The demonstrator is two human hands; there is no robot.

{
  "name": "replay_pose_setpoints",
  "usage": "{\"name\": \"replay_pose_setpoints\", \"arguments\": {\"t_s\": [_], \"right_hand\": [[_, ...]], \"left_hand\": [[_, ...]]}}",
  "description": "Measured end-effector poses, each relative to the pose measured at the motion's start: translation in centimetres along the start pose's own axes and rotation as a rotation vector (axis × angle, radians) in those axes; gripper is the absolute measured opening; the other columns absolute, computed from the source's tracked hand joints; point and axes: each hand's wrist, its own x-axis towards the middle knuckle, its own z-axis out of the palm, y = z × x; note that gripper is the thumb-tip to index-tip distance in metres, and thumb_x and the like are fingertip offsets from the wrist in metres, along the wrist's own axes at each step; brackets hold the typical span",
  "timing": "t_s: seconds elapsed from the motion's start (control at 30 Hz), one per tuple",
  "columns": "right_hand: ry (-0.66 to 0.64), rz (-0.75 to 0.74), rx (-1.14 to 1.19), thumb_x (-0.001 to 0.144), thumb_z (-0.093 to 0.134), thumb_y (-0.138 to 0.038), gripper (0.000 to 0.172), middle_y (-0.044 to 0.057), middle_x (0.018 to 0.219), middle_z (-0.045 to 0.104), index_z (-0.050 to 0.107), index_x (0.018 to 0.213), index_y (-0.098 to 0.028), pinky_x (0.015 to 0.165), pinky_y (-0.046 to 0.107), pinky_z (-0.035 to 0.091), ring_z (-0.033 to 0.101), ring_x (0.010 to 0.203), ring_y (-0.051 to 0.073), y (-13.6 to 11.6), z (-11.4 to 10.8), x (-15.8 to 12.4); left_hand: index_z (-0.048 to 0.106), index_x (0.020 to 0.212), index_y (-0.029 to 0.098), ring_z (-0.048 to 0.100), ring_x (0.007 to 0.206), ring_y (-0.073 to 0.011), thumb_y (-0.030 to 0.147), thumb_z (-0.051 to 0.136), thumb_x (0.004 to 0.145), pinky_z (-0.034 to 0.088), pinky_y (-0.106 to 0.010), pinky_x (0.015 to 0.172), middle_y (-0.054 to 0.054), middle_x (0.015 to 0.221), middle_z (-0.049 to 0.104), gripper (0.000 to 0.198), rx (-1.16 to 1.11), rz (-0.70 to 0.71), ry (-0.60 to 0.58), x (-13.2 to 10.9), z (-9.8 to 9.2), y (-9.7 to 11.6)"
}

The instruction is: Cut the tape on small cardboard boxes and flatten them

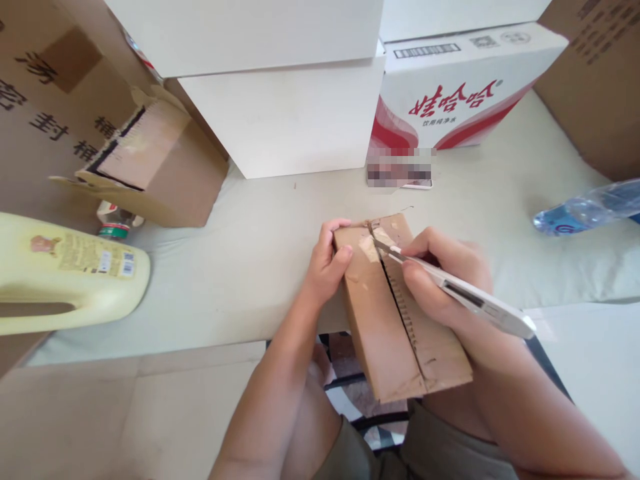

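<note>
The white carton [467, 100] reads "娃哈哈" in red, with "饮用纯净水" below and a barcode [427, 51] on top. Far left of that carton, a big brown box [55, 110] shows "汤", "密封" and "桶" twice; a yellow jug [95, 293] there carries an illegibly small label [83, 255].

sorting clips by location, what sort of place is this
Possibly a storeroom or shop's back corner: stacked white boxes and a Wahaha drinking-water carton stand on a cloth-covered table.
</note>
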Motion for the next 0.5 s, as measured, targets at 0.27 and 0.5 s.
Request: {"name": "replay_pose_setpoints", "arguments": {"t_s": [0.27,0.5], "right_hand": [[0.014,-0.054,0.389,0.077,0.056,-0.019,0.021,-0.003,0.048,0.047,0.054,0.057,-0.022,0.043,0.027,0.029,0.04,0.043,0.011,1.5,-0.1,-1.1],[0.497,-0.06,0.942,0.074,0.056,-0.028,0.014,-0.004,0.042,0.044,0.058,0.06,-0.025,0.035,0.028,0.023,0.033,0.033,0.012,3.5,0.6,0.5]], "left_hand": [[0.057,0.122,0.027,0.058,0.107,-0.0246,0.062,0.057,0.09,0.048,-0.037,0.094,-0.008,0.12,0.062,0.047,0.02,0.004,0.038,0.0,-0.1,0.2],[0.059,0.117,0.026,0.057,0.08,-0.0186,0.057,0.057,0.09,0.048,-0.031,0.072,-0.005,0.105,0.065,0.041,-0.032,-0.052,0.063,0.2,-0.3,0.6]]}}
